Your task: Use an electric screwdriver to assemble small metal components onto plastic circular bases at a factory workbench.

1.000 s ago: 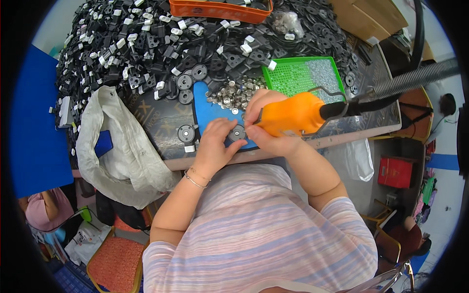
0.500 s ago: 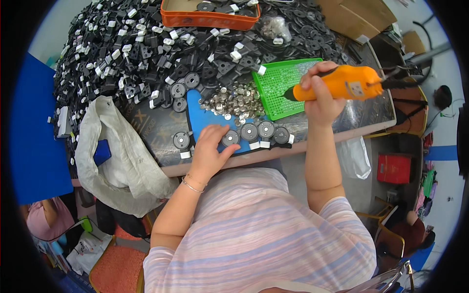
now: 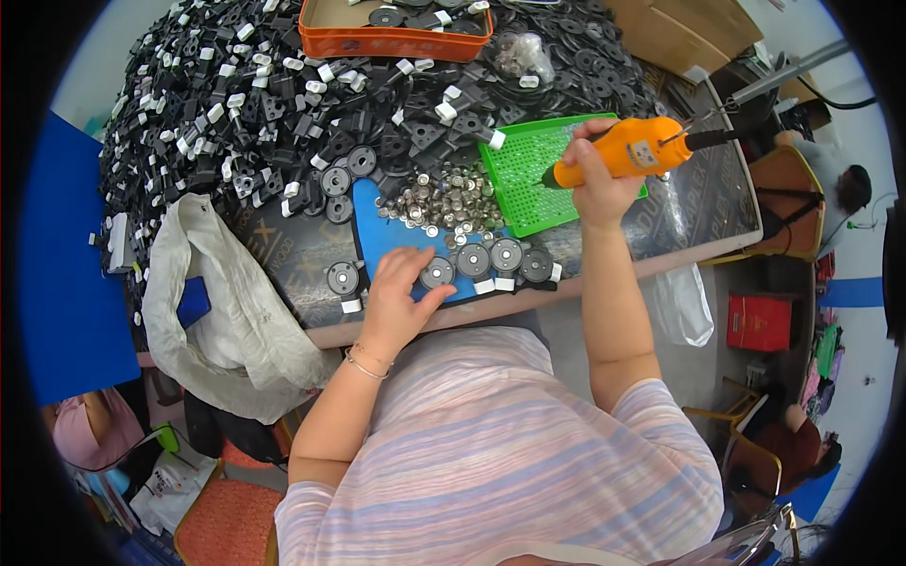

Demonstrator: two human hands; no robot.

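My right hand [image 3: 602, 185] is closed around an orange electric screwdriver [image 3: 623, 154]. The tool slants over a green perforated tray [image 3: 514, 162], its dark nose pointing down to the left. Near the table's front edge, my left hand [image 3: 398, 288] has its fingers and thumb around a round black wheel part [image 3: 437, 273] with a shiny centre. More such wheels [image 3: 473, 259], some with white tabs, stand in a row to its right. A single one [image 3: 343, 277] lies to the left of the hand. Behind the row, small silver metal pieces [image 3: 444, 206] are heaped on a blue mat [image 3: 373, 236].
Black parts with white ends [image 3: 236, 123] form a large pile across the back and left. An orange-rimmed box [image 3: 396, 43] sits on it. A whitish sack [image 3: 175, 311] hangs at the left table edge. A cardboard box [image 3: 684, 33] stands at the back right.
The screwdriver's rear end has swung leftward, and my right hand has shifted slightly left with it. My left hand stays at the same wheel. The whole view has shifted a little.
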